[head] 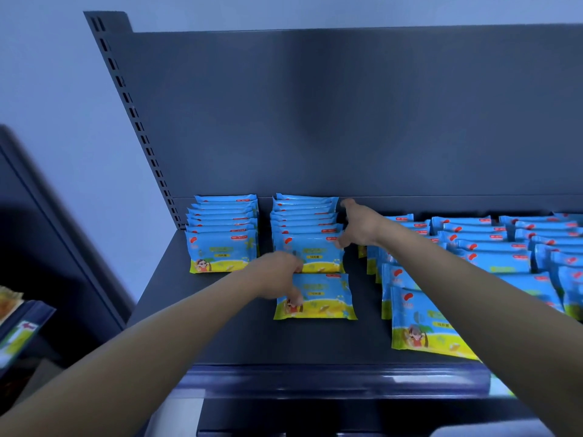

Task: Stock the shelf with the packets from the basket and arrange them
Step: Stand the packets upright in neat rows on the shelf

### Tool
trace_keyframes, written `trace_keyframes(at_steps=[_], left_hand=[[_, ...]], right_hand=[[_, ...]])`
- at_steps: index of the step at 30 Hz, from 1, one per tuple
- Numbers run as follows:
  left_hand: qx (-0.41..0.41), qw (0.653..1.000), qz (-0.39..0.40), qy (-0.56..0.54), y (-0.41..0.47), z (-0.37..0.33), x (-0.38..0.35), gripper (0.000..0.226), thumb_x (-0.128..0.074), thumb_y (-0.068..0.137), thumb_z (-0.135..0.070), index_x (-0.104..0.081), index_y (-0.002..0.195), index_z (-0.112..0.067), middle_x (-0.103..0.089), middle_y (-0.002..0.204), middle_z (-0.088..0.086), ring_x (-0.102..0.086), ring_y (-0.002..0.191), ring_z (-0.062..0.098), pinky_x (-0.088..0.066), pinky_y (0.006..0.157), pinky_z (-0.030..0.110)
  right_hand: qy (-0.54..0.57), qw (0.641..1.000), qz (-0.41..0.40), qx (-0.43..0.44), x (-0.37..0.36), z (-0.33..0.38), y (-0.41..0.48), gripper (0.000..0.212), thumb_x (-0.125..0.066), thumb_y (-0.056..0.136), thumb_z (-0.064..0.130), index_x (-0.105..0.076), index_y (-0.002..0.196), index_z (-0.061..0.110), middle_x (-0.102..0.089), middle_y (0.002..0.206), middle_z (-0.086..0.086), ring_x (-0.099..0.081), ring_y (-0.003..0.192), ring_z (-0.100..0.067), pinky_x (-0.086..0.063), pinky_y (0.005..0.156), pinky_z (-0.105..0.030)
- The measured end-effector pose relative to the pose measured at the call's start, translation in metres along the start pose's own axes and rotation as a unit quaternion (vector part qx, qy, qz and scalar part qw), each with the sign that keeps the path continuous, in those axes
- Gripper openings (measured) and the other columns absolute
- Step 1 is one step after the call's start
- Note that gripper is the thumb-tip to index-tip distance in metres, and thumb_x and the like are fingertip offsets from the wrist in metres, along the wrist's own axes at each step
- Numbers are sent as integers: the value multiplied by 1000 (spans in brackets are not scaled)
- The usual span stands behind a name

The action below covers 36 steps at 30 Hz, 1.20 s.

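Blue and yellow packets stand in rows on a dark shelf [239, 339]. The left row [220, 234] and the middle row [304, 228] lean against the back panel. A single loose packet [321, 298] stands apart in front of the middle row. My left hand [279, 274] grips that packet's upper left corner. My right hand [358, 225] is spread against the right side of the middle row, thumb on the front packet and fingers at the back. More packets [492, 257] fill the shelf's right half in several rows. The basket is out of view.
Bare shelf surface lies in front of the left row and between the rows. The shelf's front rail [331, 378] runs across the bottom. The slotted upright [135, 121] stands at the left. Another rack with goods [15, 323] sits at the far left.
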<state>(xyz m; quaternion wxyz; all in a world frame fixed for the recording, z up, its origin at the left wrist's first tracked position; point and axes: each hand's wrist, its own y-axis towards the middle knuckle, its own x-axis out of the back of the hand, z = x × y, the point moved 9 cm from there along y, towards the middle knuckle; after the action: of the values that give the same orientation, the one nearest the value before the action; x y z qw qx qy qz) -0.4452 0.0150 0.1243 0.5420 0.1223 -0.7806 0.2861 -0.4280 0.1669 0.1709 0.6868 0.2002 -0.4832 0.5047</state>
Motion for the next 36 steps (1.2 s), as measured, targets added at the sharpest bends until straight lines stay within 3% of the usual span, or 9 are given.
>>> trace_keyframes(at_steps=[4,7,11,14,20,24,28,32,36], left_hand=[[20,1000,16,16,3,8,-18,76,-75,69,-49,-45,129,-13,-45,123,5,-45,113,24,-43,94,35],[41,999,13,27,1,12,-19,82,-76,66,-51,-42,130,-14,-40,124,7,-36,116,25,-39,97,35],[45,996,-22,-74,-14,23,-4,52,-78,72,-28,-42,106,-14,-50,108,3,-46,92,18,-39,74,27],[75,992,-92,-35,-35,53,28,39,-73,74,-14,-38,92,-14,-52,94,2,-49,85,20,-35,66,26],[159,964,-203,67,-65,128,55,34,-62,81,-13,-40,106,-7,-56,107,13,-53,99,31,-44,75,39],[175,950,-240,97,-68,150,47,42,-65,81,-23,-44,113,-8,-52,117,9,-45,107,29,-41,85,38],[191,931,-302,71,-75,154,48,63,-73,70,-36,-42,115,-6,-38,121,11,-38,108,29,-44,84,39],[178,940,-292,24,-67,156,46,89,-78,67,-35,-27,135,-10,-25,139,12,-34,122,32,-45,91,42],[172,947,-270,3,-61,157,42,79,-72,75,-34,-27,136,-10,-27,136,10,-38,116,30,-49,86,40]], right_hand=[[-27,999,-29,3,1,4,-6,78,-80,73,22,-33,134,4,-41,135,-13,-48,118,-27,-39,84,-28],[-59,998,-33,19,-2,12,-8,72,-79,74,27,-39,129,5,-40,131,-12,-48,114,-27,-39,83,-29],[-129,990,-47,25,-4,17,-9,70,-76,77,29,-38,130,5,-39,130,-14,-45,117,-32,-41,91,-35],[-186,981,-58,19,-5,22,-10,69,-73,78,31,-36,131,6,-37,132,-14,-39,121,-32,-40,94,-37],[-324,938,-109,55,-17,65,-8,70,-68,78,43,-39,131,8,-38,131,-13,-34,123,-31,-34,99,-40],[-362,922,-114,76,-30,76,-5,47,-61,84,29,-45,124,9,-46,124,-14,-40,114,-31,-38,92,-38],[-388,912,-110,79,-36,82,-3,44,-60,85,25,-45,123,10,-47,122,-13,-43,113,-30,-38,92,-38],[-404,904,-107,89,-45,87,-4,43,-58,83,13,-43,124,9,-46,123,-14,-44,113,-31,-38,92,-36],[-401,902,-110,114,-48,94,-3,42,-61,82,11,-45,121,9,-50,118,-12,-47,108,-29,-40,88,-35]])
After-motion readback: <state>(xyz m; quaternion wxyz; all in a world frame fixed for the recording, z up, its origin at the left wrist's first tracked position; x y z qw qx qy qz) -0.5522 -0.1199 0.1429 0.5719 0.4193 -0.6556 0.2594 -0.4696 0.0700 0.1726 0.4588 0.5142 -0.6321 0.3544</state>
